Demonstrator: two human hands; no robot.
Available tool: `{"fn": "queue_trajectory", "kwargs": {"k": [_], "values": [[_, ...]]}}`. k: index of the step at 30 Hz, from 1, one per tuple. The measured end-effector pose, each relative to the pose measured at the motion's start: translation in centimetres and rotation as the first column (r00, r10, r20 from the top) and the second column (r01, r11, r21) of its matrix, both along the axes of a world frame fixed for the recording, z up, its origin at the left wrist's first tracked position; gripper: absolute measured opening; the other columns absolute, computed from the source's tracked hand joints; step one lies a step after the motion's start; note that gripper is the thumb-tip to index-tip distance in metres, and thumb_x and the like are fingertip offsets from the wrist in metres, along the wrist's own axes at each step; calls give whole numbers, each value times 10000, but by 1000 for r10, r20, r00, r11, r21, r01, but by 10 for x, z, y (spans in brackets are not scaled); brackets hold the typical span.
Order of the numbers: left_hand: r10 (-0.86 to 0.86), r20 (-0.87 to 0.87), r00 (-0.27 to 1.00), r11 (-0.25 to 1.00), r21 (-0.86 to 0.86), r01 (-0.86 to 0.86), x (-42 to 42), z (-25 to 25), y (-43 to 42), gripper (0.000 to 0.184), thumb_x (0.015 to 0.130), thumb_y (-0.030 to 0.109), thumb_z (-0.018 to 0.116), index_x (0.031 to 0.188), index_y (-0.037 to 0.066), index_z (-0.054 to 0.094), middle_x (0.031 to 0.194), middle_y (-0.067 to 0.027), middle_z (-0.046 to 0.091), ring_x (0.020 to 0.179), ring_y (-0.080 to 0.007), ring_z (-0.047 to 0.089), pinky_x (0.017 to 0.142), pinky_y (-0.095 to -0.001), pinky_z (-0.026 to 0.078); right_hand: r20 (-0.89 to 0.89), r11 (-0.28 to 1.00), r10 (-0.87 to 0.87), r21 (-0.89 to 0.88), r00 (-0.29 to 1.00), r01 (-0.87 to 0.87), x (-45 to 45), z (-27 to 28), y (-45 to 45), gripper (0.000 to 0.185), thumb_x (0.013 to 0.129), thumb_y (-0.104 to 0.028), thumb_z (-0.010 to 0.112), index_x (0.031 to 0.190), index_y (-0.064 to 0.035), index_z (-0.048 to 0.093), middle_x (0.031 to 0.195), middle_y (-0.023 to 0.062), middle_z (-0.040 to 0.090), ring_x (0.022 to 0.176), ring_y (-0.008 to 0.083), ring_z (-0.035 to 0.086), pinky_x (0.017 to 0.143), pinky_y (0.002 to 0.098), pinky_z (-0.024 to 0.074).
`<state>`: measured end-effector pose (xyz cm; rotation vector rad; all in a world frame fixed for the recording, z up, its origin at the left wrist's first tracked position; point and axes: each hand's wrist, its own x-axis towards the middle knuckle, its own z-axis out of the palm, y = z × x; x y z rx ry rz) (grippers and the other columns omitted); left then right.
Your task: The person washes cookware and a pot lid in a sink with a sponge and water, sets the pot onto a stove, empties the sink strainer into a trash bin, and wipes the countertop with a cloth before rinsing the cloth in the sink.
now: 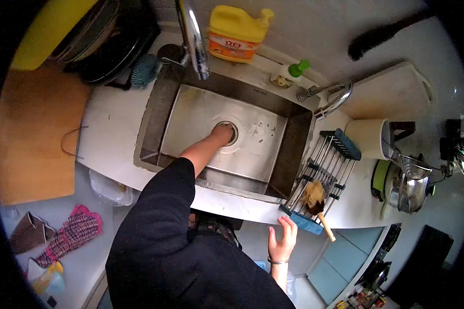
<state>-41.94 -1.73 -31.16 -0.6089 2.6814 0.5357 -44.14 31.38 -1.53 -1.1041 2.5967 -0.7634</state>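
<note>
My left hand (222, 135) reaches down into the stainless steel sink (191, 116), at the round drain (235, 135) in its floor. Its fingers are curled downward over the drain opening, and their tips are hidden, so what they pinch there does not show. Water drops and a few small dark bits lie on the sink floor to the right. My right hand (282, 242), with a bracelet on the wrist, is raised in front of the counter edge. Its fingers are apart and it holds nothing; the blue end of the drying rack (304, 222) is close by.
A brush with a wooden handle (326, 226) lies on the rack. Behind the sink stand a tall faucet (193, 41), a yellow detergent jug (237, 33) and a green-topped pump bottle (288, 74). A second, smaller faucet (340, 100) curves near a white pot (366, 138). A wooden board (38, 139) is left.
</note>
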Motion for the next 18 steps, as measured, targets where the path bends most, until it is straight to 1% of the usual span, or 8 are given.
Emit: {"fn": "queue_trajectory", "kwargs": {"k": [1, 3, 5, 6, 8, 13, 14, 18], "values": [[-95, 34, 995, 995, -21, 96, -5, -10, -1, 252, 687, 95, 577, 924, 14, 606, 1205, -124, 423, 977, -277, 522, 767, -384, 479, 19, 1000, -18, -7, 1000, 19, 0, -2, -1, 316, 636, 0, 647, 934, -35, 550, 987, 135, 543, 931, 296, 518, 819, 356, 415], [-64, 67, 996, 998, 7, 64, -12, -20, -2, 258, 692, 124, 579, 925, 17, 610, 1171, -124, 455, 977, -281, 519, 778, -391, 473, 34, 999, -39, 1, 999, 39, 0, -4, 1, 317, 643, -6, 647, 942, -40, 548, 977, 130, 546, 924, 298, 515, 829, 366, 406], [-215, 38, 976, 976, -14, 216, -11, -22, -9, 243, 696, 135, 573, 905, 19, 619, 1145, -122, 476, 985, -284, 516, 791, -392, 468, 62, 999, -35, 0, 997, 35, -1, -6, 2, 310, 648, -6, 645, 940, -43, 547, 941, 121, 559, 905, 292, 520, 828, 371, 403], [-138, 117, 983, 990, 46, 134, -11, -26, -9, 196, 702, 128, 559, 847, 20, 635, 1107, -139, 512, 963, -286, 538, 776, -396, 471, 71, 1000, -24, -3, 997, 24, 0, -6, 2, 306, 648, -7, 645, 936, -41, 548, 932, 117, 563, 896, 289, 524, 829, 372, 403], [-159, 98, 982, 987, 40, 156, -7, -33, -9, 217, 706, 126, 554, 881, 13, 615, 1085, -149, 524, 950, -292, 545, 768, -397, 472, 81, 1000, -12, -9, 997, 13, 1, -8, 1, 302, 647, -7, 645, 932, -39, 548, 924, 112, 567, 887, 286, 529, 830, 373, 403], [-220, 47, 974, 975, 4, 220, 16, 2, -9, 323, 722, 118, 537, 1017, -15, 534, 996, -188, 572, 897, -317, 573, 732, -403, 477, 130, 998, 56, -23, 990, -54, -1, -9, -5, 269, 647, -7, 644, 898, -32, 551, 873, 111, 573, 850, 292, 537, 802, 368, 410], [-69, 18, 997, 994, 83, 68, 15, 14, -8, 345, 720, 108, 535, 1039, -21, 514, 992, -193, 569, 892, -325, 572, 729, -402, 476, 133, 997, 73, -34, 988, -69, -1, -8, -7, 269, 647, -7, 644, 898, -32, 551, 873, 111, 573, 850, 292, 537, 802, 368, 410], [-73, -148, 986, 997, -31, 69, 33, 57, -6, 281, 671, 71, 552, 937, -18, 574, 996, -192, 547, 871, -323, 569, 718, -390, 477, 128, 980, 187, -91, 974, -176, -4, 0, -20, 243, 647, -6, 643, 873, -31, 558, 855, 123, 568, 827, 300, 535, 771, 355, 419]]}}
